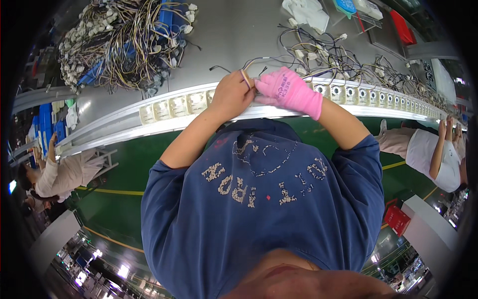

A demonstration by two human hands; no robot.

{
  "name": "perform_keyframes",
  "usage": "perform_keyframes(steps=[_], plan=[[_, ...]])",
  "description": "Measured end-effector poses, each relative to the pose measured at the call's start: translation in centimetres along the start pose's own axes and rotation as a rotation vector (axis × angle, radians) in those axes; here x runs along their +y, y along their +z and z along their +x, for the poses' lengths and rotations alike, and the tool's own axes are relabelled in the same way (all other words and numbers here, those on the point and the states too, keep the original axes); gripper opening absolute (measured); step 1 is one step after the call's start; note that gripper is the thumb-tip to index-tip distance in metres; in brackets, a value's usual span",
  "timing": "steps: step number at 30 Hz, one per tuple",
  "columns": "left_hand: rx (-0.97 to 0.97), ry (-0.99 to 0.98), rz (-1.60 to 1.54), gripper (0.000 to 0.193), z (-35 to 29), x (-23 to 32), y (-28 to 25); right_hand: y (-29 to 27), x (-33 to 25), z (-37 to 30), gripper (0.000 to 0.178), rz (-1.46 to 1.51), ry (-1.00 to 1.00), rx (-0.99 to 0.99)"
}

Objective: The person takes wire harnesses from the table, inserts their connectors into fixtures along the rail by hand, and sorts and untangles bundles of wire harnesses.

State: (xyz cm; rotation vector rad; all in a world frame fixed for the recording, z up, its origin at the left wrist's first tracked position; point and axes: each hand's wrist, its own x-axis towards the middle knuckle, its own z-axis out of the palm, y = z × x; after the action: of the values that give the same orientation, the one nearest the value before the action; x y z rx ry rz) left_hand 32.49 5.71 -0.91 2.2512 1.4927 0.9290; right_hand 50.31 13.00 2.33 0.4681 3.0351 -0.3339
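Note:
My left hand (233,94) is bare and closed around a wire harness (244,75), whose purple and yellowish wires loop over its fingers. Against it, my right hand (285,90), in a pink knit glove, pinches with its fingertips; what lies between them is hidden. Both hands meet above a pale metal rail (144,130) running across in front of me. Cream square housings (177,106) sit in a row in the rail on the left. Similar housings with dark round centres (351,94) continue to the right. Dark loose wire ends stick up beyond my hands.
A big heap of wire harnesses (134,45) with white connectors lies far left on the metal table (231,30). More harnesses (328,57) spread along the rail at right. A white cloth (306,14) lies behind them. Other people (423,149) work along the line on both sides.

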Motion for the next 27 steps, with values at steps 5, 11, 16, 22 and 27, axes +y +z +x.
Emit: perform_keyframes(steps=[5, 11, 16, 22, 27], plan=[[0.005, -0.042, 0.052, 0.014, -0.2, 0.2, 0.9, 3.2, -0.7, -1.1, 0.029, -0.092, -0.011, 0.418], [0.021, -0.053, 0.095, 0.013, 0.0, 0.7, 0.7, 3.1, -2.6, -1.2, 0.025, 0.039, 0.178, 0.471], [-0.01, -0.067, 0.119, 0.021, 0.0, 1.0, 0.6, 2.9, -3.0, -1.4, 0.025, 0.051, 0.235, 0.451], [-0.099, -0.013, 0.229, 0.017, 0.6, 0.8, 1.2, -1.2, -2.3, -1.3, 0.04, 0.047, 0.1, 0.586], [-0.106, 0.021, 0.213, 0.012, 0.5, 0.9, 1.1, -1.5, -0.1, -0.1, 0.049, -0.16, -0.087, 0.251]])
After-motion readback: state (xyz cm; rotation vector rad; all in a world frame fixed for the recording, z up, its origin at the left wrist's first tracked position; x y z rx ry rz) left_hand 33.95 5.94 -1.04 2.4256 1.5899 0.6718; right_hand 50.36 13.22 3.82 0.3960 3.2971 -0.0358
